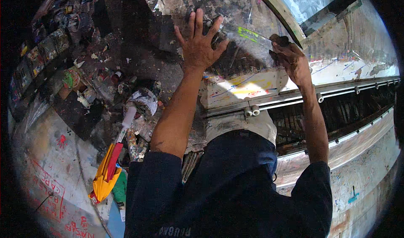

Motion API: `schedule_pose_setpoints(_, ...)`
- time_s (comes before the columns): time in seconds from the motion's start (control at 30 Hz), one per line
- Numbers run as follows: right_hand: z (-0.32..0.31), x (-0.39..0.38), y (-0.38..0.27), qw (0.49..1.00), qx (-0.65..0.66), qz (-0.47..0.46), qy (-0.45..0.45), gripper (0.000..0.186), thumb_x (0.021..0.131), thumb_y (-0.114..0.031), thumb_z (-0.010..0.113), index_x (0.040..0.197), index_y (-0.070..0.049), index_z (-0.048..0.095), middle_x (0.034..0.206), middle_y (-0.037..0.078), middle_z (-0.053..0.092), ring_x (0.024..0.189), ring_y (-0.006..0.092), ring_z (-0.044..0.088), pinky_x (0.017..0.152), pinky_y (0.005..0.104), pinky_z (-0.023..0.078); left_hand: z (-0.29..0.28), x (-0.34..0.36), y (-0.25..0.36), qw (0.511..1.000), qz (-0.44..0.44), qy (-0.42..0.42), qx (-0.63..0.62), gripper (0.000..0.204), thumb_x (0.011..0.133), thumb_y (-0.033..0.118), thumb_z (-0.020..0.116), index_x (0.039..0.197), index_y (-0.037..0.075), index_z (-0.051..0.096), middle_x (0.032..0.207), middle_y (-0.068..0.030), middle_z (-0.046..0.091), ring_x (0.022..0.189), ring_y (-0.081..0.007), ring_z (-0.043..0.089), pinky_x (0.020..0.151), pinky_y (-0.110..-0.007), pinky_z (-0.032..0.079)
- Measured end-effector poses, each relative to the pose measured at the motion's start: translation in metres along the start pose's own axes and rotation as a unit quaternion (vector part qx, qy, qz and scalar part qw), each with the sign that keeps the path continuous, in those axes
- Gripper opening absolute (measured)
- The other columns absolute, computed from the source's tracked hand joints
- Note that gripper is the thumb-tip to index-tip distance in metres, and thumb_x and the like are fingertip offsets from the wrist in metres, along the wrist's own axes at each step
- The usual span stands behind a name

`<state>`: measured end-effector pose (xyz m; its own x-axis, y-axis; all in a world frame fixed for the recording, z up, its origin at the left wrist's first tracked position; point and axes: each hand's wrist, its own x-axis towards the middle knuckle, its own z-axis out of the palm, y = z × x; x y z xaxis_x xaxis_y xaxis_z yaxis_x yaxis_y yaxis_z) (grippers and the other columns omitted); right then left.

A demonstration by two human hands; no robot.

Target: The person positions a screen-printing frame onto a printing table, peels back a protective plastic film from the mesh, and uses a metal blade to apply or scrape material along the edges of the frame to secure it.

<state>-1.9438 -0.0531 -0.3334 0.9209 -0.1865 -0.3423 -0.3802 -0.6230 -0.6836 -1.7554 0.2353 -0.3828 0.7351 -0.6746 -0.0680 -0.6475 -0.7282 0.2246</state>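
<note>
My left hand (199, 48) lies with its fingers spread on the dark, paint-stained work table (248, 10). Just right of its fingertips is a thin, flat, see-through piece with a bright yellow-green mark (247, 33). My right hand (293, 61) is at the right end of that piece, its fingers bent together. What they grip is hidden by the fingers and a dark shadow, so I cannot make it out. A sunlit patch falls on the pale, paint-streaked table border (248, 86) between my arms.
A framed panel (311, 6) stands at the upper right, close to my right hand. A metal rail with small white rollers (320, 98) runs along the near edge. Paint-smeared containers (50, 48) and scraps crowd the left. A yellow and red folded item (107, 175) hangs lower left.
</note>
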Motion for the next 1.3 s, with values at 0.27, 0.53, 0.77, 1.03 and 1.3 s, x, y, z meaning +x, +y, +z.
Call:
schedule_pose_setpoints(0.27, 0.000, 0.003, -0.004, 0.999, -0.044, 0.005, -0.001, 0.044, 0.094, -0.012, 0.071, 0.135, -0.025, 0.072, 0.115, 0.016, 0.068, 0.100, 0.0398, 0.070, 0.083, 0.0462, 0.058, 0.000, -0.001, -0.001, 1.000, 0.006, -0.006, -0.006, 0.069, 0.096, 0.072, 0.054, 0.159, 0.044, 0.045, 0.175, -0.0125, 0.020, 0.161, -0.0368, 0.018, 0.118, -0.080, 0.009)
schedule_pose_setpoints(0.53, 0.006, 0.000, 0.003, 0.997, -0.050, -0.043, 0.027, 0.059, 0.088, 0.003, 0.071, 0.141, -0.025, 0.069, 0.111, 0.015, 0.066, 0.091, 0.0378, 0.068, 0.077, 0.0465, 0.057, 0.004, -0.002, -0.002, 1.000, 0.024, -0.007, 0.003, 0.056, 0.103, 0.068, 0.049, 0.156, 0.053, 0.044, 0.174, -0.0182, 0.018, 0.162, -0.0391, 0.016, 0.115, -0.085, 0.008)
schedule_pose_setpoints(0.77, 0.004, 0.001, 0.004, 0.999, -0.042, -0.030, 0.012, 0.050, 0.094, -0.013, 0.071, 0.141, -0.031, 0.068, 0.130, 0.014, 0.068, 0.106, 0.0407, 0.071, 0.087, 0.0475, 0.059, 0.005, -0.003, -0.002, 0.999, 0.037, -0.001, 0.006, 0.054, 0.101, 0.064, 0.053, 0.153, 0.052, 0.048, 0.173, -0.0224, 0.018, 0.161, -0.0439, 0.016, 0.113, -0.085, 0.007)
schedule_pose_setpoints(1.03, 0.002, 0.003, 0.001, 0.996, -0.091, -0.009, -0.008, 0.044, 0.098, -0.028, 0.070, 0.141, -0.036, 0.067, 0.132, 0.013, 0.070, 0.109, 0.0403, 0.071, 0.088, 0.0490, 0.060, 0.004, -0.002, -0.002, 0.999, 0.036, -0.001, -0.002, 0.055, 0.100, 0.064, 0.053, 0.154, 0.052, 0.048, 0.173, -0.0233, 0.019, 0.161, -0.0437, 0.018, 0.113, -0.086, 0.009)
schedule_pose_setpoints(1.3, -0.004, 0.007, -0.007, 0.988, -0.140, 0.041, -0.042, 0.042, 0.099, -0.029, 0.068, 0.140, -0.037, 0.068, 0.138, 0.010, 0.068, 0.109, 0.0386, 0.072, 0.087, 0.0494, 0.060, 0.005, -0.002, -0.001, 0.999, 0.031, 0.001, -0.013, 0.055, 0.101, 0.064, 0.054, 0.154, 0.052, 0.048, 0.174, -0.0242, 0.018, 0.162, -0.0436, 0.017, 0.113, -0.085, 0.008)
